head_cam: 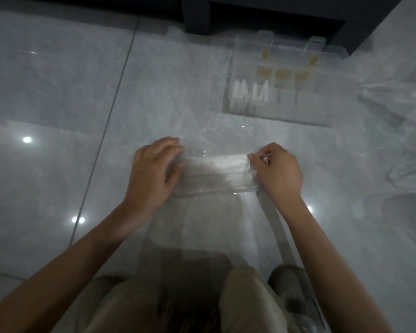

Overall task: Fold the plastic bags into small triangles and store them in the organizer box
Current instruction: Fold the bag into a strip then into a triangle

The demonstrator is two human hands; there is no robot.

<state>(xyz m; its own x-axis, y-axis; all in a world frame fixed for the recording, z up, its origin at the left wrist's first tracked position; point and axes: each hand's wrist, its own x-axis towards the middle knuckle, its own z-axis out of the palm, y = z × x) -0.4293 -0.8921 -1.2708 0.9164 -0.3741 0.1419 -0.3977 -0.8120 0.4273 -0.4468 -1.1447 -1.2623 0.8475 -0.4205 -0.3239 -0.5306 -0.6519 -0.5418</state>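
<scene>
A clear plastic bag (214, 174) lies on the grey tiled floor in front of me, its far end folded over into a flat band. My left hand (154, 171) rests flat on the band's left end, fingers straight. My right hand (276, 171) pinches the band's right end between thumb and fingers. The rest of the bag stretches back toward my knees. A clear organizer box (322, 116) stands open at the upper right, with several white folded triangles (250, 92) in its left compartments and yellowish ones (282, 75) in the row behind.
More loose clear plastic bags (404, 131) are heaped at the right edge. A dark piece of furniture (274, 15) stands behind the box. My knees and a shoe (296, 292) are at the bottom. A tile seam (106, 131) runs diagonally on the left.
</scene>
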